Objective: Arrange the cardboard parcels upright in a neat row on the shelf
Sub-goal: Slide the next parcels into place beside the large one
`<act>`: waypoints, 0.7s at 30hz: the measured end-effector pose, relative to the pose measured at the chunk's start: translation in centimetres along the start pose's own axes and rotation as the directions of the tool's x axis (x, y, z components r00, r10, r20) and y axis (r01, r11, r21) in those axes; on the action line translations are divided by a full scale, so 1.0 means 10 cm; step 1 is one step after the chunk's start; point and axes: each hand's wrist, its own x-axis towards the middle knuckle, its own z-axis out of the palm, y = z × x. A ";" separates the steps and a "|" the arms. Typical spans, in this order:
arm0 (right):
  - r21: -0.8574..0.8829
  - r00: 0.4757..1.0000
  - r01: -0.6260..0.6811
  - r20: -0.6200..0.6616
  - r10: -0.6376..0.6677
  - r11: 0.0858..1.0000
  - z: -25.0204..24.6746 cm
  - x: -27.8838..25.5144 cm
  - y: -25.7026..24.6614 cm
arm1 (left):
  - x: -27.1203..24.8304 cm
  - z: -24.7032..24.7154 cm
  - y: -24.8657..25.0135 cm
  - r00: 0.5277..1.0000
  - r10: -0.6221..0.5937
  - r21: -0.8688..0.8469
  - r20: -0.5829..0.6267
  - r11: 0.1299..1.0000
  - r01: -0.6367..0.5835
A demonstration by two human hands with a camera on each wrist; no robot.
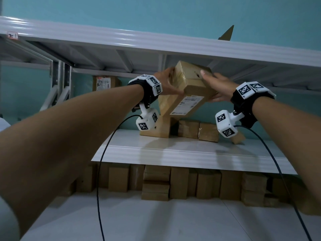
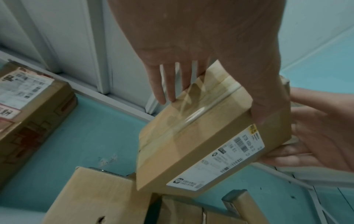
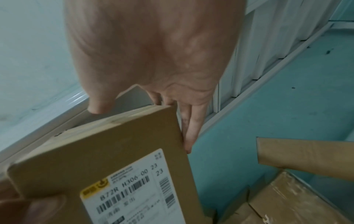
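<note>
A brown cardboard parcel [image 1: 187, 89] with a white shipping label hangs tilted in the air above the middle shelf [image 1: 173, 153]. My left hand [image 1: 173, 82] grips its taped left side, thumb on the front face. On the other end my right hand [image 1: 211, 86] holds it, thumb on top and fingers [image 3: 191, 128] behind. The left wrist view shows the parcel [image 2: 191, 144] with clear tape along its seam. Below it on the shelf stand or lie several more parcels: one [image 1: 156, 131] at the left, two low ones [image 1: 198, 130] side by side, and a tilted one [image 1: 238, 138] at the right.
A labelled box [image 1: 104, 82] stands at the shelf's back left by the metal uprights [image 1: 59, 80]. The upper shelf [image 1: 173, 44] hangs close above the held parcel, with a cardboard corner [image 1: 226, 34] on it. A row of parcels [image 1: 178, 183] fills the space under the middle shelf.
</note>
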 end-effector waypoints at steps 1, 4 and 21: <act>0.018 1.000 0.026 -0.009 -0.026 1.000 0.02 0.02 0.00 | -0.01 -0.02 -0.01 1.000 -0.011 -0.013 -0.007 1.000 0.011; 0.061 0.997 0.078 0.000 -0.078 0.995 0.08 -0.01 -0.03 | -0.03 -0.10 -0.06 0.998 -0.049 -0.034 -0.032 0.998 0.048; -0.021 0.911 0.395 0.136 -0.389 0.918 0.94 0.11 -0.37 | -0.41 -0.63 -0.78 0.954 -0.286 -0.209 -0.086 0.942 0.263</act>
